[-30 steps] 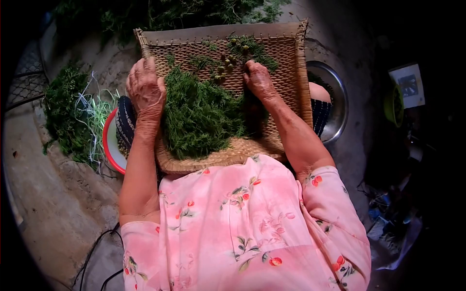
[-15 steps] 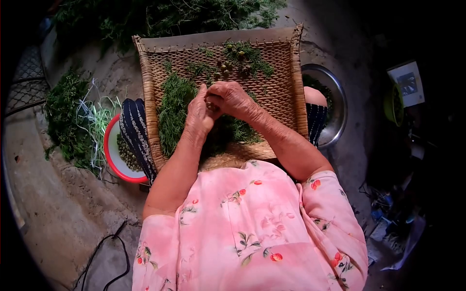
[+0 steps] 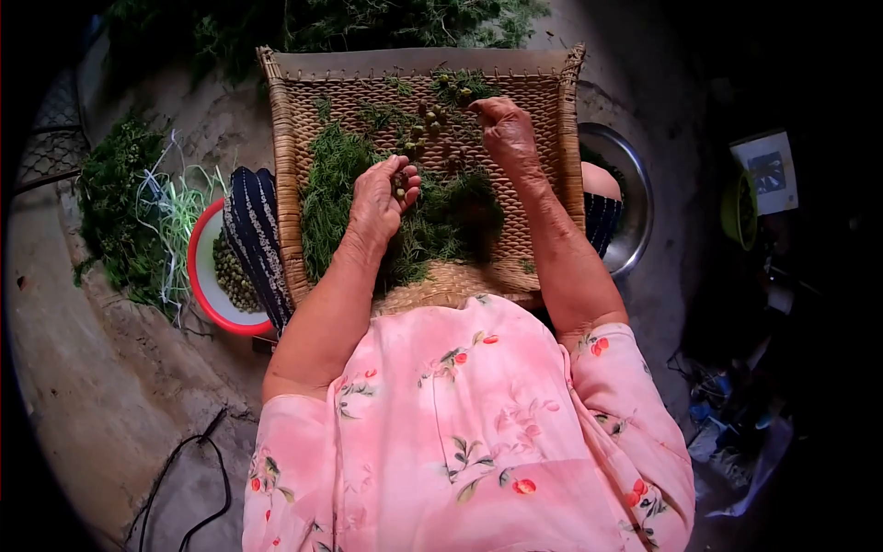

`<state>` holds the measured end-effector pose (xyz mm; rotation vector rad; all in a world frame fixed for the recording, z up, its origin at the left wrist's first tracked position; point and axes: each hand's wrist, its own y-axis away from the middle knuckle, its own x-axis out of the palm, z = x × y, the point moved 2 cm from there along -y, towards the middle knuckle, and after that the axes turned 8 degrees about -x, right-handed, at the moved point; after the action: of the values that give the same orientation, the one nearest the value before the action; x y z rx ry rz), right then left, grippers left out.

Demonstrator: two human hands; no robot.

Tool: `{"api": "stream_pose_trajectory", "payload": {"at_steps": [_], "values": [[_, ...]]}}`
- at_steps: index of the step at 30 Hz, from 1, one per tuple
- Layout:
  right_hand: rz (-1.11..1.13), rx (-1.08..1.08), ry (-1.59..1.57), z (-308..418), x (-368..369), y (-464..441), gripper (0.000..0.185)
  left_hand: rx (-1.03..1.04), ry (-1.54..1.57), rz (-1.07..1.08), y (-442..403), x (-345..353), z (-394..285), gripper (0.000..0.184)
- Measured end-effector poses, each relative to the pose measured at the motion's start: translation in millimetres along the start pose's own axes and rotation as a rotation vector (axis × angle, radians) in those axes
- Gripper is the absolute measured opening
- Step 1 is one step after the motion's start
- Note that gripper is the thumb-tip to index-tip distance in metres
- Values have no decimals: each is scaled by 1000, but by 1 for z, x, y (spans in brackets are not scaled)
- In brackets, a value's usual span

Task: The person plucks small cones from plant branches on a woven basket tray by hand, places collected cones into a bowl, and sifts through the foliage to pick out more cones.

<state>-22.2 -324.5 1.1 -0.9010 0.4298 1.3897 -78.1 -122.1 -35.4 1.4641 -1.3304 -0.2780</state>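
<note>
A woven wicker tray lies across the lap, with feathery green sprigs heaped on its left and middle. My left hand is above the heap, palm turned up and fingers curled around small round green pods. Further up and to the right, my right hand has its fingers pinched together at the edge of a small sprig with pods; whatever is between the fingertips is too small to make out. Several loose pods lie on the weave between the two hands.
A red-rimmed white basin with pods is at the left, beside green sprigs and pale plastic strings. A metal bowl stands at the right, a green bowl further out. A black cable lies lower left.
My left hand has come from the tray's left edge to above the heap. My right hand met it there, then moved up and right to the upper sprig.
</note>
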Motion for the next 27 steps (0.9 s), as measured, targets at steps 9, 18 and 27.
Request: {"api": "stream_pose_trajectory", "payload": {"at_steps": [9, 18, 27], "values": [[338, 165, -50, -20, 14, 11, 23, 17, -30, -15, 1, 0, 1, 21], [415, 116, 148, -1, 7, 17, 18, -3, -116, 43, 0, 2, 6, 20], [451, 121, -455, 27, 1, 14, 23, -46, -65, 78, 4, 7, 5, 29]]}}
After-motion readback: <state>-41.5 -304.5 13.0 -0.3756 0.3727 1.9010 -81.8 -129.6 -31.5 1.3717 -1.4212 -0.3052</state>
